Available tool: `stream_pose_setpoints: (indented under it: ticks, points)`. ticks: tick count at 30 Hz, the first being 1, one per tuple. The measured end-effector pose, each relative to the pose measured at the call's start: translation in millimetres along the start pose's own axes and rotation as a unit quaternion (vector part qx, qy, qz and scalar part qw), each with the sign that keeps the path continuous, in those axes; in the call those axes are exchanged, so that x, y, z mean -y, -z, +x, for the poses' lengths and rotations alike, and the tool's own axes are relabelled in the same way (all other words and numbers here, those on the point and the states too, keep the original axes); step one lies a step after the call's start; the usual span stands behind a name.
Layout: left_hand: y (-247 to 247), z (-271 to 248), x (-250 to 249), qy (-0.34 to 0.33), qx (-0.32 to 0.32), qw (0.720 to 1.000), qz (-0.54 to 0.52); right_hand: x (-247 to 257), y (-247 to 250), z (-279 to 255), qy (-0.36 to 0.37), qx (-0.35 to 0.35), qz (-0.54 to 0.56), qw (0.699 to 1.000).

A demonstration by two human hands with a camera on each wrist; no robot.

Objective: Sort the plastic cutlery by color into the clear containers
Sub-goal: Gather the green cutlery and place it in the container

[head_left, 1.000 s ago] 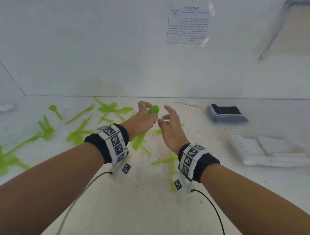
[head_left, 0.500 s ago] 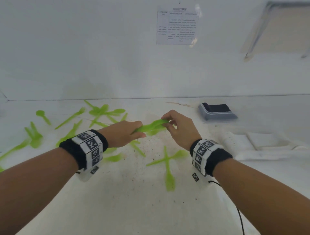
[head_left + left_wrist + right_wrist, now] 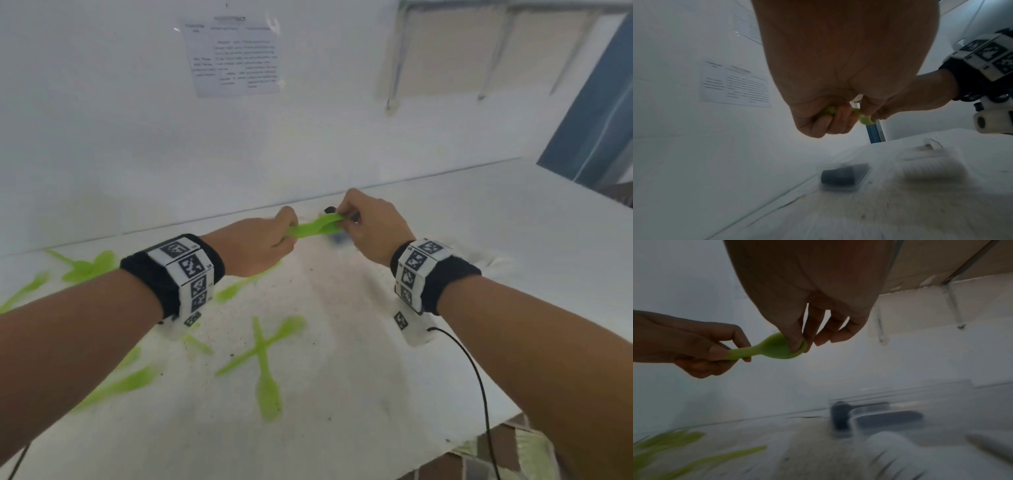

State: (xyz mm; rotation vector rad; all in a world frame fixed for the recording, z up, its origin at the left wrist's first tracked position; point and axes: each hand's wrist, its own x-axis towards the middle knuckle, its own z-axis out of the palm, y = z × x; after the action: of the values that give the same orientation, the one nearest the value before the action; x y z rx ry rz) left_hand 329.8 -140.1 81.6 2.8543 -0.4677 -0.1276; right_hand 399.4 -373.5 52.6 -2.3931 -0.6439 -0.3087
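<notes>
Green spoon (image 3: 315,226): in the air, middle of the head view, held at both ends above the tabletop (image 3: 342,394).
Left hand (image 3: 253,245): fingers curled round the thin handle end.
Right hand (image 3: 371,226): thumb and first finger pinching the round bowl end; other fingers loose, seen in the right wrist view.
Feel of the spoon: likely very light, thin and a bit bendy; smooth plastic, so maybe slippery.
Best place to hold: probably the flat handle, near the middle; a soft pinch is enough, since a hard squeeze could snap it.
Shape: long flat handle, wide round scoop at one end.
Other green cutlery (image 3: 265,359): lying flat on the tabletop, lower left and lower middle of the head view; two pieces crossed like an X; blurry, so spoon or fork hard to tell.
Clear container (image 3: 842,178): lower middle of the left wrist view, see-through, shallow, with dark things inside.
White pile (image 3: 931,164): right of that container, blurry; maybe white cutlery, cannot tell.
Tabletop look: white, flat, with small dark specks.
</notes>
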Motion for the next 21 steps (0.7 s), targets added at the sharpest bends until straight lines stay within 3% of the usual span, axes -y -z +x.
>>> stream_pose_setpoints:
  ticks: [5,11,17,21]
  points:
    - [0.7,86.2,-48.4,-0.011,0.003,1.000,-0.013,-76.4,56.3,31.2,-0.005,0.016,-0.029,0.999]
    - [-4.9,190.4,-100.9,0.021,0.013,0.999,-0.029,-167.9,117.5,77.2,-0.014,0.114,-0.085,0.990]
    - [-18.1,258.6,-113.8,0.072,0.009,0.997,-0.010,-225.4,129.2,118.5,-0.002,0.174,-0.120,0.977]
    - [-30.7,290.0,-107.4,0.069,-0.012,0.997,0.007,-250.3,122.4,145.5,0.003,0.206,-0.126,0.970]
